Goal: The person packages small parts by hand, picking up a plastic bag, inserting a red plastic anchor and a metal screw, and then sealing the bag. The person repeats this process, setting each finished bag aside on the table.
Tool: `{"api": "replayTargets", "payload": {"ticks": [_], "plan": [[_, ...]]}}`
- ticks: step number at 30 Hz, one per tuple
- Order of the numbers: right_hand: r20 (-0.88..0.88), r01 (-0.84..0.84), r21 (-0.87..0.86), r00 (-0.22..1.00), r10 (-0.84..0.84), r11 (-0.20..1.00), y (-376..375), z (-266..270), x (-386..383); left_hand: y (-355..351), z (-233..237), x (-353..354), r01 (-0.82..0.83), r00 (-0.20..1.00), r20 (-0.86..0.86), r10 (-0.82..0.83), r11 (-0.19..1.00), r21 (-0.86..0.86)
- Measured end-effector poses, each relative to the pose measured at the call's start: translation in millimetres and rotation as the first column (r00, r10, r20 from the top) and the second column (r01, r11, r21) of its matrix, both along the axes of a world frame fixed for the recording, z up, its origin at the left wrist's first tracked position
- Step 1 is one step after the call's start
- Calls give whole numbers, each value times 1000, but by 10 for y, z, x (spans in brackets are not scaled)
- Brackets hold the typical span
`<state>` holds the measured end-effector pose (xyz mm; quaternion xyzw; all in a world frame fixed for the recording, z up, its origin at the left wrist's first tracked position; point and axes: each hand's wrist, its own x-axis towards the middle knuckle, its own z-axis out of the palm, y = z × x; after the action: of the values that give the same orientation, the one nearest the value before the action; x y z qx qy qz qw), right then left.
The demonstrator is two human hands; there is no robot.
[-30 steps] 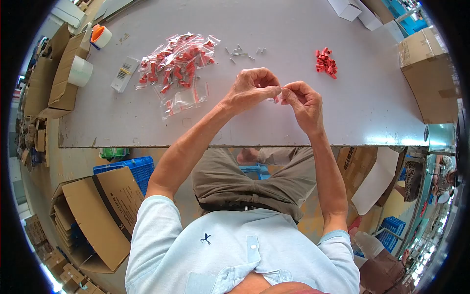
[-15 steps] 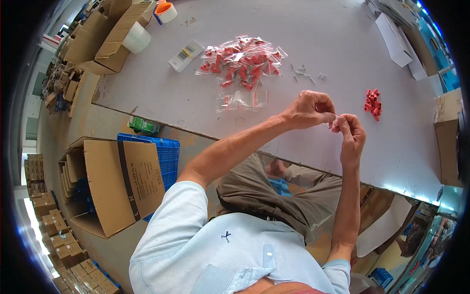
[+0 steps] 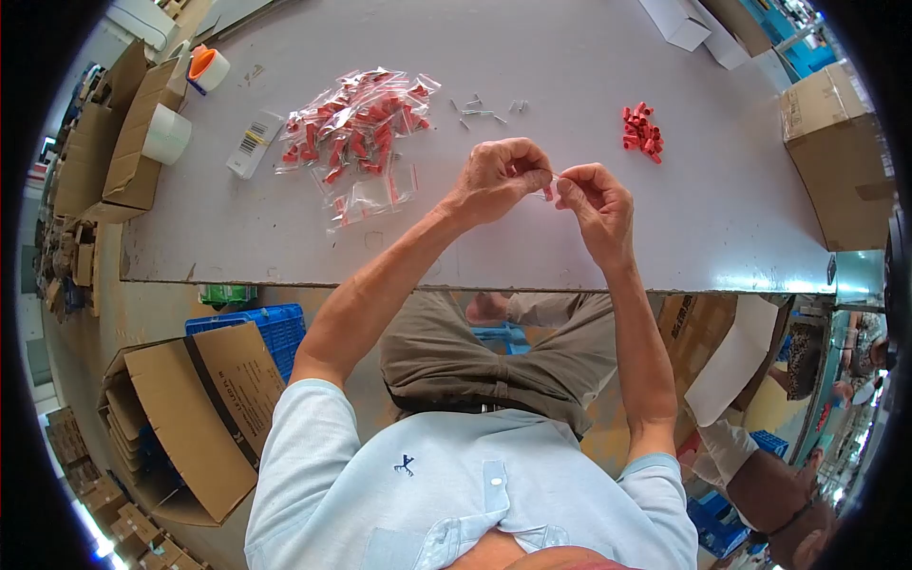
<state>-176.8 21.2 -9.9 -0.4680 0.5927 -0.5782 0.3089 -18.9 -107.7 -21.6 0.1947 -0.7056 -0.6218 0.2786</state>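
Note:
My left hand (image 3: 496, 180) and my right hand (image 3: 604, 211) meet above the table (image 3: 684, 228), fingertips pinched close together. Between them is a small clear zip bag (image 3: 559, 179), partly hidden by the fingers, with a bit of red showing at it. To the left lies a heap of clear zip bags with red pieces inside (image 3: 356, 119). Flat bags (image 3: 375, 195) lie at the heap's near side. Several small metal pins or screws (image 3: 483, 112) are scattered beyond my hands. A small pile of loose red tube-like pieces (image 3: 642, 133) sits to the right.
A white labelled box (image 3: 255, 142) and a tape roll (image 3: 207, 68) lie on the left, near an open carton (image 3: 133, 171). Another carton (image 3: 836, 157) stands at the right. Below the table's front edge are a carton (image 3: 204, 418) and blue crate (image 3: 256, 332). A person (image 3: 779, 494) appears lower right.
The view has turned and shifted, so the table's contents appear farther left. Both hands remain together at the small bag, with a bit of red now more visible below the fingers.

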Motion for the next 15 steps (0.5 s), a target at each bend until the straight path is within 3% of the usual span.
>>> {"api": "replayTargets", "payload": {"ticks": [5, 8, 9, 11, 14, 15], "plan": [[85, 37, -25, 996, -35, 999, -26, -56, 11, 9, 10, 42, 0, 1000, -14, 0, 999, 36], [56, 7, -33, 998, -5, 999, -35, -124, -32, 62, 146, 24, -11, 998, 67, 6, 997, 71], [62, 12, -55, 998, -8, 998, -52, -187, -40, 58, 99, 10, 40, 999, -7, -39, 991, 129], [48, -4, -67, 999, 8, 998, -29, -126, -29, 89, 168, 2, 15, 1000, 22, -18, 993, 116], [-113, 71, -88, 990, -80, 994, 58, 69, -17, 14, 24, -4, 17, 1000, 14, -19, 995, 101], [-55, 30, -60, 998, -33, 998, 83, 108, 5, 13, 11, 11, 20, 1000, 1, -21, 997, 78]]}}
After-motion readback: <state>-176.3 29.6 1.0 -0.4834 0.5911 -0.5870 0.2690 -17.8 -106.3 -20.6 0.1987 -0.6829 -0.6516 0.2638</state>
